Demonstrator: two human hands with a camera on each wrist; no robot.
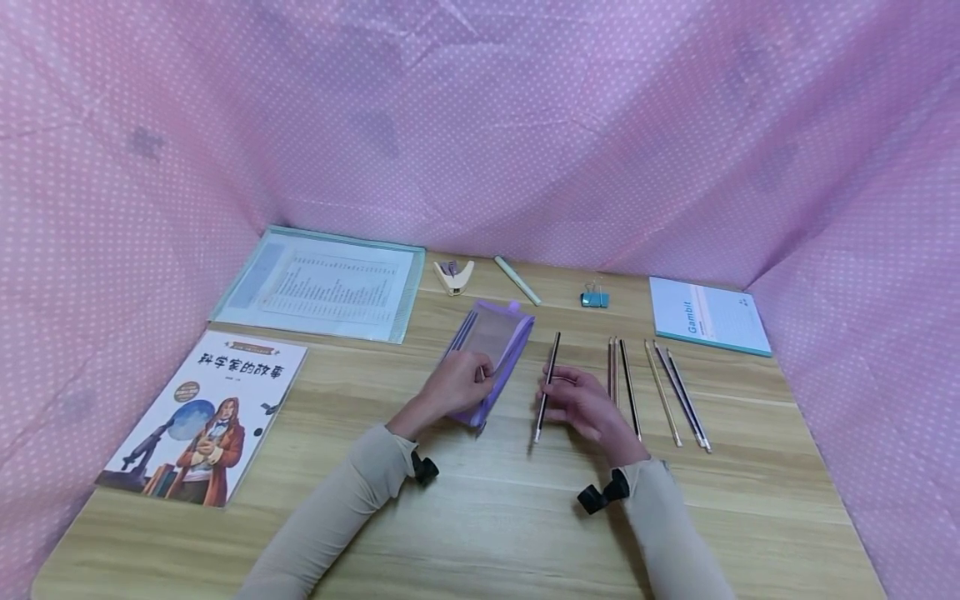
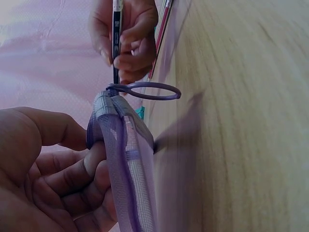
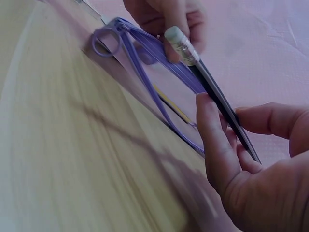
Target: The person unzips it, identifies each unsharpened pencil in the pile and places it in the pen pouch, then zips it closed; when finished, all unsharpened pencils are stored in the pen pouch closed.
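Note:
My left hand (image 1: 459, 385) pinches the edge of a purple mesh pencil pouch (image 1: 495, 329) between thumb and fingers. In the right wrist view the zipped edges of the pouch (image 3: 145, 82) stand apart, and a yellow pencil-like stick (image 3: 169, 102) shows between them. Dark pencils (image 1: 463, 329) lie along its left side in the head view. To the right of the pouch, my right hand (image 1: 585, 404) holds a dark striped pencil (image 1: 551, 371) above the table. The pencil's white eraser end (image 3: 175, 36) points toward me.
Several loose pencils (image 1: 660, 383) lie right of my right hand. Behind are a stapler-like tool (image 1: 453, 279), a pale green pen (image 1: 517, 281) and a teal binder clip (image 1: 595, 298). A notebook (image 1: 708, 317) lies right; a document folder (image 1: 322, 283) and a book (image 1: 202, 417) lie left.

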